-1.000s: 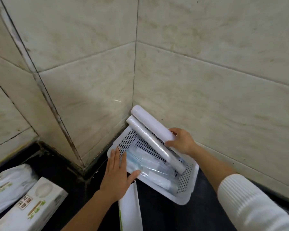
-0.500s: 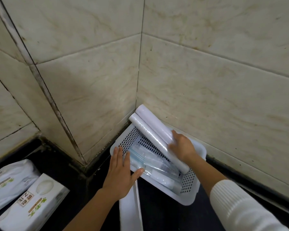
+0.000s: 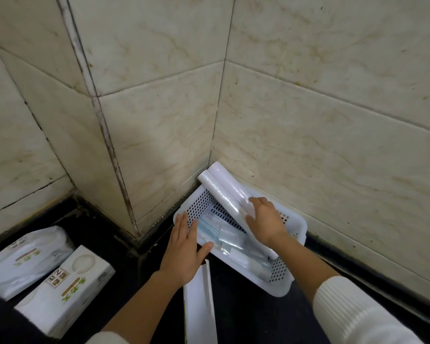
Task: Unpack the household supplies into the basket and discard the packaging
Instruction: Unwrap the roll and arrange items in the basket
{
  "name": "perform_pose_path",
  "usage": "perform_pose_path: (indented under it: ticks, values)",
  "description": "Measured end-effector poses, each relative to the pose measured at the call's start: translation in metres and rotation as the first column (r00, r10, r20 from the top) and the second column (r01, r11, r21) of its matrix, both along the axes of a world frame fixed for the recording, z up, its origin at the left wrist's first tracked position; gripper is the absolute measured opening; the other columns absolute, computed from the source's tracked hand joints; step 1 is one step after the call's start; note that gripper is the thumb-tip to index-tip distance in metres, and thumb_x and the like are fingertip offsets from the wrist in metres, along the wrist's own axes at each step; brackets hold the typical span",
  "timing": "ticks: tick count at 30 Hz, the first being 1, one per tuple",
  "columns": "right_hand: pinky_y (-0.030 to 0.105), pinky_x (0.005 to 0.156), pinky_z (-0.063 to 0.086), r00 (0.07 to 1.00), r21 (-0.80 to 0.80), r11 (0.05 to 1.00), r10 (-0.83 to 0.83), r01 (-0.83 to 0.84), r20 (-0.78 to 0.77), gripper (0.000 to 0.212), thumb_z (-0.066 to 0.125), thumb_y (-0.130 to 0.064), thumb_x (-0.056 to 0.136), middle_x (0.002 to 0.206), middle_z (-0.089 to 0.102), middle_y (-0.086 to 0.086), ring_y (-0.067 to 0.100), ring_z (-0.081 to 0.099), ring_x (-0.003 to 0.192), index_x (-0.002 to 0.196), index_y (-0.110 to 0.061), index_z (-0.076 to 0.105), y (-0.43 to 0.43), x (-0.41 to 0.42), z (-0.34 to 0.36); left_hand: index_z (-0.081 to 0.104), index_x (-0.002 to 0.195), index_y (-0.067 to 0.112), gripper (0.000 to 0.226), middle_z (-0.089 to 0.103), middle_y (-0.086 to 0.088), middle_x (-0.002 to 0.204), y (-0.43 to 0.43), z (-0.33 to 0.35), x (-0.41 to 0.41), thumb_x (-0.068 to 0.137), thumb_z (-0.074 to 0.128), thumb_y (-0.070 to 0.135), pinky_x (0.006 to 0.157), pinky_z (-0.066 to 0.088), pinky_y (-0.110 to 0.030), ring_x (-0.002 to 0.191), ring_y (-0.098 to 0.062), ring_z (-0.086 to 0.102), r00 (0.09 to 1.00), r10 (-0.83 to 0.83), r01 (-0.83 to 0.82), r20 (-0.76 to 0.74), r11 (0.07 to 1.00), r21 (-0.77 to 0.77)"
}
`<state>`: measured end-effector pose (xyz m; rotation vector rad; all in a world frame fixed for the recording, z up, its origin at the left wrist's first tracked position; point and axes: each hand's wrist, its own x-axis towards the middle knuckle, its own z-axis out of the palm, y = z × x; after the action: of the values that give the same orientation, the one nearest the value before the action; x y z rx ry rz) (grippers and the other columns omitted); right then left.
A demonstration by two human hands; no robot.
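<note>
Beige marble-tiled walls (image 3: 320, 120), black counter (image 3: 246, 314)

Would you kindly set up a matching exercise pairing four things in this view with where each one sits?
Things:
1. two rolls
2. left hand
3. tissue packs
4. long white box

Places:
A. far left on the dark counter
B. propped over the basket's far corner
C. on the basket's near-left rim
D. between the forearms, in front of the basket

Pairs: 1-B, 2-C, 3-A, 4-D

Single head-worn view – looking forward and steeply down into a tiled wall corner (image 3: 214, 135), close above the white basket (image 3: 293, 219) – no second view.
</note>
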<state>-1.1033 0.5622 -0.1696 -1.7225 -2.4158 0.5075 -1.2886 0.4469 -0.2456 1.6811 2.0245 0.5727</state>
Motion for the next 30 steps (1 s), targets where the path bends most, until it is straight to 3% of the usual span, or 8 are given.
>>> perform_pose_path:
  ticks: [5,12,20,23,27,30]
  values:
    - [0.029,0.106,0.033,0.977,0.008,0.990,0.140,-0.141,-0.163,0.050,0.057,-0.019,0.094,0.140,0.048,0.012,0.026,0.043,0.129,0.140,-0.008,0.044,-0.042,-0.037,0.009,0.016,0.152,0.016,0.064,0.004,-0.009,0.162,-0.030,0.012,-0.021,0.098,0.035,0.046,0.115,0.001,-0.031,0.148,-0.021,-0.004,0.988,0.151,-0.155,0.038,0.976,0.154]
    - [0.024,0.095,0.037,0.894,0.027,0.942,0.327,-0.336,-0.307,0.037,0.063,-0.017,0.088,0.122,0.060,0.013,0.024,0.053,0.115,0.123,-0.007,0.059,-0.112,-0.116,-0.002,0.035,0.144,0.010,0.051,0.023,-0.013,0.156,-0.099,0.025,-0.074,0.099,0.043,0.032,0.117,0.012,-0.033,0.146,-0.026,0.013,0.938,0.347,-0.336,-0.013,0.916,0.218]
    - [0.032,0.094,0.043,0.846,-0.145,0.842,0.485,-0.520,-0.223,0.035,0.058,-0.022,0.090,0.123,0.055,0.009,0.025,0.051,0.117,0.123,-0.011,0.056,-0.180,-0.200,-0.030,0.041,0.138,0.011,0.043,0.031,-0.011,0.149,-0.192,0.005,-0.144,0.098,0.045,0.027,0.112,0.031,-0.037,0.138,-0.026,0.025,0.869,0.495,-0.481,-0.017,0.853,0.202]
    - [0.035,0.102,0.041,0.849,-0.199,0.827,0.502,-0.526,-0.164,0.049,0.059,-0.024,0.089,0.132,0.048,0.010,0.026,0.045,0.123,0.135,-0.010,0.047,-0.192,-0.224,-0.039,0.040,0.139,0.013,0.046,0.032,-0.008,0.147,-0.210,-0.003,-0.169,0.096,0.047,0.031,0.110,0.031,-0.035,0.136,-0.022,0.024,0.848,0.529,-0.519,-0.018,0.837,0.172]
    - [0.039,0.097,0.046,0.842,-0.201,0.818,0.530,-0.540,-0.102,0.049,0.060,-0.026,0.087,0.129,0.039,0.007,0.027,0.046,0.118,0.134,-0.015,0.047,-0.201,-0.240,-0.051,0.036,0.141,0.019,0.054,0.029,-0.003,0.150,-0.220,-0.018,-0.186,0.094,0.048,0.043,0.112,0.030,-0.036,0.140,-0.019,0.016,0.892,0.451,-0.447,-0.021,0.889,0.097]
    - [0.042,0.090,0.049,0.839,-0.146,0.827,0.541,-0.543,-0.060,0.046,0.059,-0.030,0.088,0.124,0.036,0.005,0.026,0.047,0.112,0.130,-0.017,0.046,-0.205,-0.244,-0.058,0.041,0.138,0.023,0.046,0.034,-0.001,0.150,-0.220,-0.026,-0.192,0.096,0.045,0.039,0.114,0.030,-0.038,0.141,-0.017,0.016,0.879,0.471,-0.476,0.066,0.872,0.116]
